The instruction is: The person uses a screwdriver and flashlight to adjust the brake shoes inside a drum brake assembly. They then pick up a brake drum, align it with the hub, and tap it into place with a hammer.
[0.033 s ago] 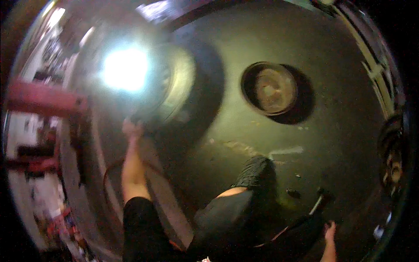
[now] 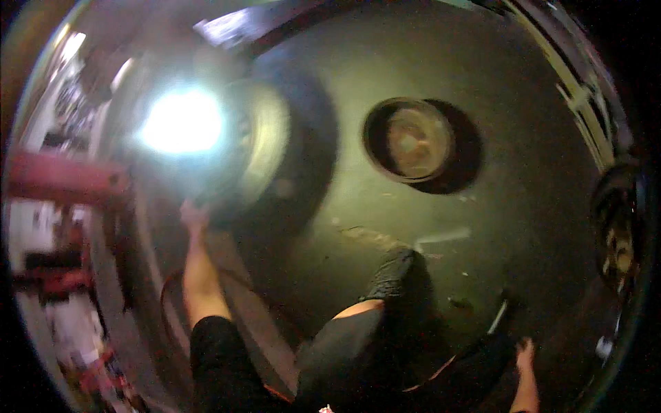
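Note:
My left hand (image 2: 195, 215) is extended to the lower edge of an upright wheel with a tire (image 2: 268, 148); glare and blur hide its fingers. A very bright light (image 2: 180, 122) covers part of that wheel. My right hand (image 2: 525, 356) is low at the right, its fingers too blurred to read, near a tool with a pale shaft (image 2: 498, 315) and dark head. A round rusty drum or rim (image 2: 416, 151) rests on the dark floor (image 2: 372, 55), right of the wheel. My bent leg (image 2: 389, 275) is between my hands.
Red lift-like metal parts (image 2: 62, 177) run along the left, with clutter beyond. A hose (image 2: 237, 265) crosses the floor beside my left arm. At the far right are a wheel hub assembly (image 2: 616, 244) and long pale beams (image 2: 575, 103). A small dark object (image 2: 456, 301) lies near my leg.
The view has shifted slightly, so the wheel, drum and my left arm appear a little further left. My right hand appears slightly higher in the picture.

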The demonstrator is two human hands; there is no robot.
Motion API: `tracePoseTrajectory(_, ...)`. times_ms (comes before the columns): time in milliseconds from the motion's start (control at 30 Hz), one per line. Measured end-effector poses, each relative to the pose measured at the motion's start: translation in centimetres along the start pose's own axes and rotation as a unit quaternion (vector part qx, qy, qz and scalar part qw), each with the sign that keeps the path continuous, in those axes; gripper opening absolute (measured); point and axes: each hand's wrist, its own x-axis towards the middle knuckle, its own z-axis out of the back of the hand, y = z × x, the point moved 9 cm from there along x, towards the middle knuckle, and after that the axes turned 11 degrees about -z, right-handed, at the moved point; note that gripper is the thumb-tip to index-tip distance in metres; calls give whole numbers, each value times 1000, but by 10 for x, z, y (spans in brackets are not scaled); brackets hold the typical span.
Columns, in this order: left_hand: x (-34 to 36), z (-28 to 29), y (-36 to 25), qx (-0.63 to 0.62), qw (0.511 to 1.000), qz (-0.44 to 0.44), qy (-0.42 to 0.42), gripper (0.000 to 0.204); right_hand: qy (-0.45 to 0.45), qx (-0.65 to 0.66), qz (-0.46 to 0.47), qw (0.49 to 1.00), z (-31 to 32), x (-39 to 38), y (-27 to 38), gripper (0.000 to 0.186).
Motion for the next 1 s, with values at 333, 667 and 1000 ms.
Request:
tracePoseTrajectory(333,-128,-191,-639,-190,886,-68,419,56,-79,-3,105,991,311,237,449,42)
tracePoseTrajectory(667,128,-156,-651,-363,702,-217,573,59,131,-213,245,937,115,-51,978,44)
tracePoseTrajectory(1000,538,-137,-187,-316,912,-161,208,56,74,-64,252,963,-279,-267,1242,45)
